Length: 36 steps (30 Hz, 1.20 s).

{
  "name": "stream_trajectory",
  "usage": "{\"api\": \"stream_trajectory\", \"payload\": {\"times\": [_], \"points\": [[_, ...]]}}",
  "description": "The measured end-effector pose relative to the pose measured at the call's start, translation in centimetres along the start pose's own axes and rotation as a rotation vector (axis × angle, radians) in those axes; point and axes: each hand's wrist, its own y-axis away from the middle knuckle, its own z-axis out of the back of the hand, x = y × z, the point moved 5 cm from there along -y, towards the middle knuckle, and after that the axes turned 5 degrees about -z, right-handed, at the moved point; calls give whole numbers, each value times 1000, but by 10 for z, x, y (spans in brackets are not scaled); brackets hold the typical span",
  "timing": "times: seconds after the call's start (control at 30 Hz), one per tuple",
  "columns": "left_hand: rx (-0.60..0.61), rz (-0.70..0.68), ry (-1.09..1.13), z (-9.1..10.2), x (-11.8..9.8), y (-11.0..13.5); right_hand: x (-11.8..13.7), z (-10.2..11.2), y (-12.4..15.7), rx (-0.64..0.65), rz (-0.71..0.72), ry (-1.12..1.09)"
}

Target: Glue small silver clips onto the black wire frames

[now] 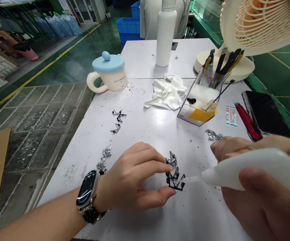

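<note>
Small black plastic clip-like parts [175,183] are pinched between the thumb and fingers of my left hand [137,177], just above the white table. A watch [87,188] is on that wrist. My right hand [268,197] is wrapped round a white squeeze bottle [250,169], which lies nearly level. Its thin clear nozzle tip [193,179] points left and reaches the parts; whether it touches them I cannot tell. Left of my left hand lies a cluster of small silvery pieces [104,159]. A few more black parts [117,118] lie farther up the table.
A cream mug with a blue lid [108,72], a white bottle [166,33], a crumpled cloth [167,92] and a clear tool holder [197,103] stand or lie toward the back. At right are a fan [260,26], a red cutter [247,120] and a black tablet-like slab [267,112].
</note>
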Motion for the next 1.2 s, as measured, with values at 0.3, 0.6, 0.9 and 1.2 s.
{"api": "stream_trajectory", "payload": {"times": [0.3, 0.6, 0.9, 1.2], "points": [[32, 8, -24, -1, -1, -2, 1, -2, 0, 93, -38, 26], [35, 15, -26, -2, 1, -1, -5, 7, 7, 33, -13, 87], [34, 12, -24, -2, 0, -1, -3, 3, 6, 55, 1, 33], [27, 10, -29, -2, 0, -2, 2, 5, -9, 56, 76, -86]]}}
